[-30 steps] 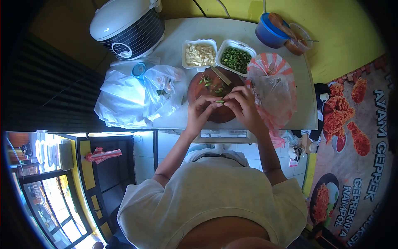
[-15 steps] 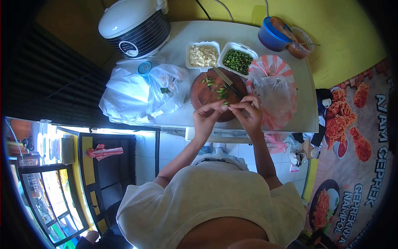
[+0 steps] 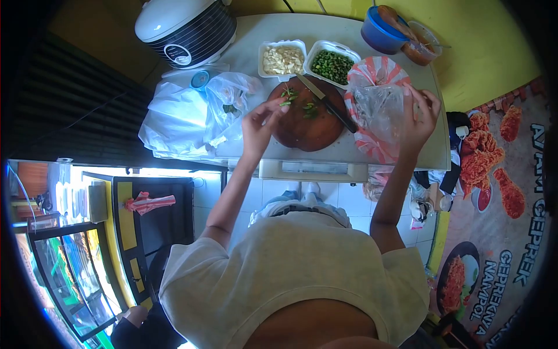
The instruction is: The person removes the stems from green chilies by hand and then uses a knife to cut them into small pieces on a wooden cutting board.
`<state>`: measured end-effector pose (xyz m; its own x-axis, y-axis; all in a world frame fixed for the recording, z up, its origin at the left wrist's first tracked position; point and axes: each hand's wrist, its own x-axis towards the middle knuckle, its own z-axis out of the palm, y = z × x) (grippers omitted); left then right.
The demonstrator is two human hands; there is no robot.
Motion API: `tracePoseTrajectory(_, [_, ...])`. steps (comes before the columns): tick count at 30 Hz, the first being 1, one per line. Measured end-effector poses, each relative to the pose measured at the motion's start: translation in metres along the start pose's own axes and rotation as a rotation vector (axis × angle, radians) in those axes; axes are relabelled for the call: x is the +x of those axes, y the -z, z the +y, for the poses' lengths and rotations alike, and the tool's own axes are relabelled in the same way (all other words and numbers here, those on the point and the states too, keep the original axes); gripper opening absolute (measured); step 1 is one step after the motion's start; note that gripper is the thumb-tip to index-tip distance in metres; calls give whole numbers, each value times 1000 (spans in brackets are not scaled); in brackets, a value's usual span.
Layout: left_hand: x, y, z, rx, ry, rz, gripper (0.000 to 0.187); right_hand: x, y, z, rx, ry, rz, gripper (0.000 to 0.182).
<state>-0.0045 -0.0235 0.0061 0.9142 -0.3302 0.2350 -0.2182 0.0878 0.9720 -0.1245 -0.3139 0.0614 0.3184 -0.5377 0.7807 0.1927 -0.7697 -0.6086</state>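
Observation:
On the round wooden cutting board lie small green chilies and a knife with a dark handle. My left hand reaches over the board's left side, thumb and forefinger brought together at a green chili. Whether that chili is lifted off the board is hard to make out. My right hand is at the right edge of a red-and-white striped plastic bag, fingers apart and nothing visible in them. Clear plastic lies inside the bag's opening.
Behind the board stand a white container of pale chopped pieces and another of chopped greens. White plastic bags lie left, near a rice cooker. A blue tub and a clear tub stand back right.
My hands, which were together at a green chili above the board's front, have separated. The left moved left and up the board; the right moved over to the striped bag.

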Motion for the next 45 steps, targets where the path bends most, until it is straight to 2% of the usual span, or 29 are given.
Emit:
tracePoseTrajectory(2, [8, 6, 0, 55, 12, -46, 24, 14, 6, 12, -237, 42, -208, 14])
tracePoseTrajectory(3, [11, 7, 2, 198, -28, -105, 25, 17, 7, 16, -288, 12, -289, 18])
tracePoseTrajectory(4, [12, 6, 3, 339, -69, -163, 25, 15, 7, 17, -285, 12, -287, 18])
tracePoseTrajectory(7, [9, -10, -3, 454, -136, -165, 24, 8, 2, 5, -250, -37, -231, 25])
tracePoseTrajectory(9, [8, -19, -12, 582, -247, -155, 21, -7, -2, -14, -62, 14, -160, 28])
tracePoseTrajectory(10, [8, -21, -16, 583, -249, -154, 21, -16, -4, -24, -60, 14, -158, 28])
tracePoseTrajectory(14, [12, -19, -24, 570, -336, -146, 21, -59, -22, -48, 99, -60, -426, 21])
tracePoseTrajectory(16, [13, -16, -21, 576, -343, -142, 20, -77, -36, -47, 135, -71, -478, 21])
tracePoseTrajectory(18, [15, -12, -12, 508, -263, -151, 20, -88, -45, -47, 170, -82, -525, 21])
tracePoseTrajectory(21, [22, -3, -8, 570, -297, -90, 20, -96, -56, -44, 112, -19, -611, 25])
tracePoseTrajectory(25, [33, 7, -15, 647, -332, -52, 20, -92, -71, -36, 103, -21, -644, 23])
tracePoseTrajectory(27, [36, 6, -20, 756, -350, -74, 19, -83, -81, -30, 22, 77, -679, 22])
tracePoseTrajectory(28, [39, 4, -21, 755, -347, -74, 19, -77, -86, -28, 21, 75, -682, 22])
tracePoseTrajectory(30, [42, 0, -21, 730, -373, -79, 16, -66, -98, -22, -53, 199, -736, 20])
tracePoseTrajectory(32, [46, 4, -22, 765, -388, -130, 17, -55, -110, -17, -37, 154, -771, 19])
tracePoseTrajectory(34, [53, 9, -20, 806, -412, -179, 17, -41, -121, -17, -94, 196, -973, 16])
tracePoseTrajectory(38, [52, 18, -12, 656, -325, -168, 16, -41, -137, -6, -97, 189, -1074, 16])
tracePoseTrajectory(40, [53, 22, -9, 586, -280, -164, 15, -42, -142, -2, -69, 197, -1056, 16])
tracePoseTrajectory(42, [51, 25, -9, 461, -143, -174, 15, -45, -143, 0, -40, 200, -1041, 16])
tracePoseTrajectory(45, [46, 25, -4, 463, -125, -215, 15, -40, -146, 1, 274, 76, -934, 13])
